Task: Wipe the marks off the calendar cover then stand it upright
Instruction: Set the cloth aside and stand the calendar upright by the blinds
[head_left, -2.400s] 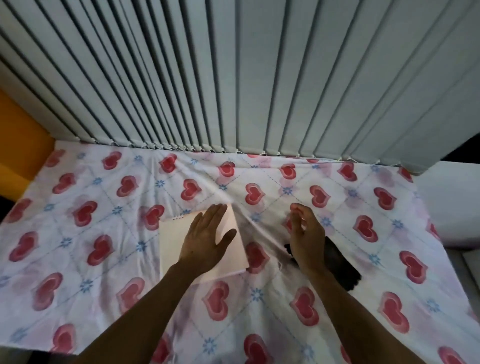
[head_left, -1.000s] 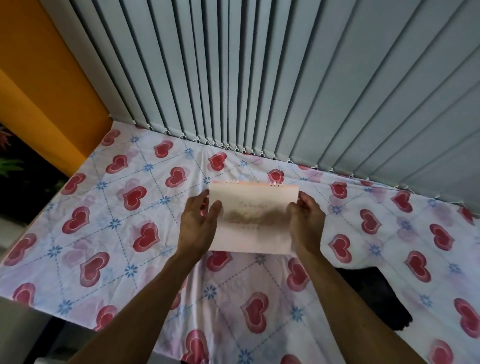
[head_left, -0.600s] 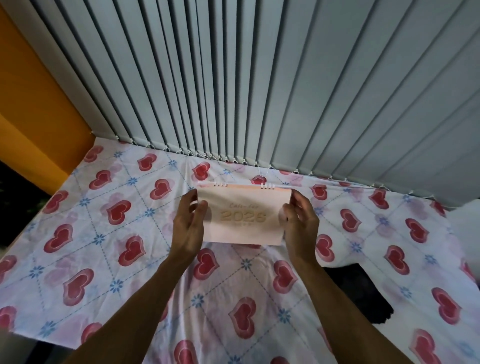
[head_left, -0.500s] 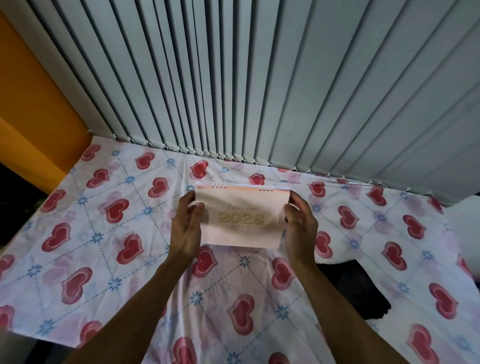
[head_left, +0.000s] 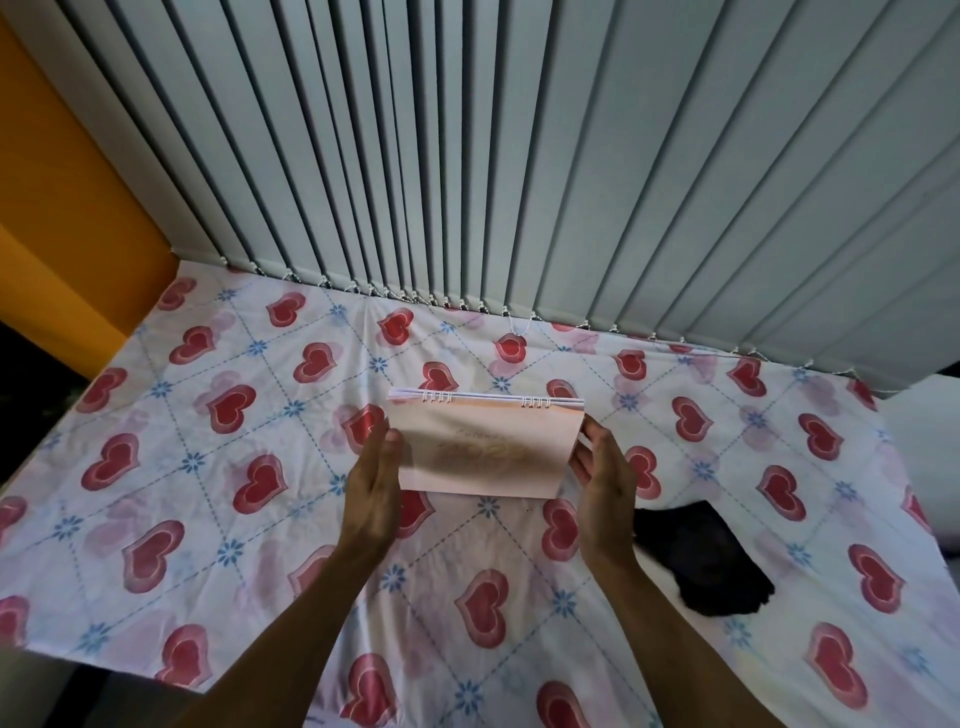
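Observation:
The pale pink desk calendar (head_left: 485, 452) stands upright on the heart-print tablecloth (head_left: 208, 467), spiral binding on top, cover facing me. Blurred gold lettering shows on the cover. My left hand (head_left: 371, 499) presses its fingertips against the calendar's left edge, fingers straight. My right hand (head_left: 602, 483) holds the right edge, with the fingers curled behind it. The calendar's lower edge appears to rest on the cloth. A black wiping cloth (head_left: 701, 561) lies crumpled on the table to the right of my right wrist.
Grey vertical blinds (head_left: 519, 182) hang close behind the table, their chain ends touching the cloth. An orange wall (head_left: 67, 234) stands at the left. The table's front edge runs along the lower left. A white surface (head_left: 930, 447) sits past the right edge.
Both hands lifted the calendar from lying flat, turned the cover toward me and lowered it. It now stands on the cloth, further right, and my left fingers have straightened.

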